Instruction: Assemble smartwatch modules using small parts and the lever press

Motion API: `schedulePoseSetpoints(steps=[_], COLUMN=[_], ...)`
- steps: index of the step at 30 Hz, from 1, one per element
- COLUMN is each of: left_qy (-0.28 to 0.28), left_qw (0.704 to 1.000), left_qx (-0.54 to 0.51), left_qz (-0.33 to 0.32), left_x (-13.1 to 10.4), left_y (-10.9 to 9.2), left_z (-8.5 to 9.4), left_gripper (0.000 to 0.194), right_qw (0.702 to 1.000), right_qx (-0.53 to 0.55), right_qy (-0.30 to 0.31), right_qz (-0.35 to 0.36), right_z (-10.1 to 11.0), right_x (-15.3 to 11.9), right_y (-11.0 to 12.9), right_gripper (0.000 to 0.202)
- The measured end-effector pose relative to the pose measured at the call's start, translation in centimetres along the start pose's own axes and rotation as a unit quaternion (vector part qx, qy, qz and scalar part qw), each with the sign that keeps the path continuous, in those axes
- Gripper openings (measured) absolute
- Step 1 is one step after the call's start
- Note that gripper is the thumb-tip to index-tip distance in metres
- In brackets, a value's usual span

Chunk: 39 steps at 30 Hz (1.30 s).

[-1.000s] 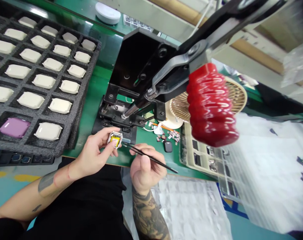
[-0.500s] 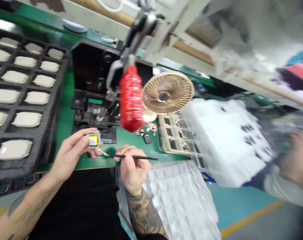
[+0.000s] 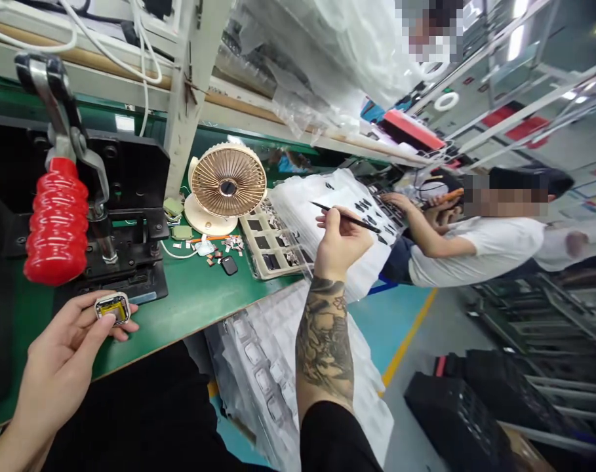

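Note:
My left hand [image 3: 76, 341] grips a small open smartwatch case [image 3: 113, 308] by its edges, with the thumb on its inside, where yellow film shows. It is over the bench's front edge, just below the press with the red handle [image 3: 56, 226]. My right hand [image 3: 344, 241] is closed around slim black tweezers [image 3: 349, 218], pointed end up and to the left. That hand is above the white plastic sheets [image 3: 322, 196], whose far right part carries several small black pieces [image 3: 369, 210]. Whether the tweezers hold anything cannot be made out.
A gold-and-cream fan [image 3: 229, 180] stands behind a compartment tray [image 3: 265, 239] of small parts. Loose bits and a black square piece [image 3: 229, 265] lie on the green bench [image 3: 194, 305]. Wrapped trays [image 3: 258, 367] sit below its edge. A co-worker [image 3: 469, 249] works at the right.
My right hand has moved right and away from the watch case with the tweezers, out over the white sheets. My view has turned right; the left hand still holds the case.

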<state>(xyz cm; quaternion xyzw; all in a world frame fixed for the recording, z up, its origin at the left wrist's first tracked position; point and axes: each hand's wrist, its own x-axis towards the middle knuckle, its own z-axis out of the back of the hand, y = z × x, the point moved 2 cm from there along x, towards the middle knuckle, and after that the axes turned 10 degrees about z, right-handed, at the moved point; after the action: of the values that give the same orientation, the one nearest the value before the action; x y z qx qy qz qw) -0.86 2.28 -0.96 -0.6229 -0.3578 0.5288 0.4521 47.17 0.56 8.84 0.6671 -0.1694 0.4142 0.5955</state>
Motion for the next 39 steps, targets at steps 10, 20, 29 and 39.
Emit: schedulePoseSetpoints(steps=[10,20,29,39], left_qy=[-0.003,0.017,0.018,0.022], left_qw=[0.998,0.993,0.992,0.992], left_qx=[0.06,0.104,0.125,0.122], left_qz=[-0.035,-0.054,-0.01,-0.015], left_x=[-0.2,-0.2,-0.2,-0.1], left_y=[0.4,0.8,1.3,1.2], left_z=[0.4,0.9,1.2,1.2], left_gripper=[0.036,0.037,0.042,0.048], right_qw=[0.822,0.796,0.662,0.712], right_qx=[0.02,-0.156,-0.436,-0.369], right_qy=[0.446,0.508,0.591,0.581], right_qz=[0.353,0.29,0.151,0.136], right_z=[-3.4,-2.5,2.1,2.0], right_x=[-17.5,-11.4,-1.6,-2.3], right_y=[8.3,5.5,0.2,-1.9], right_gripper=[0.034,0.032,0.017,0.019])
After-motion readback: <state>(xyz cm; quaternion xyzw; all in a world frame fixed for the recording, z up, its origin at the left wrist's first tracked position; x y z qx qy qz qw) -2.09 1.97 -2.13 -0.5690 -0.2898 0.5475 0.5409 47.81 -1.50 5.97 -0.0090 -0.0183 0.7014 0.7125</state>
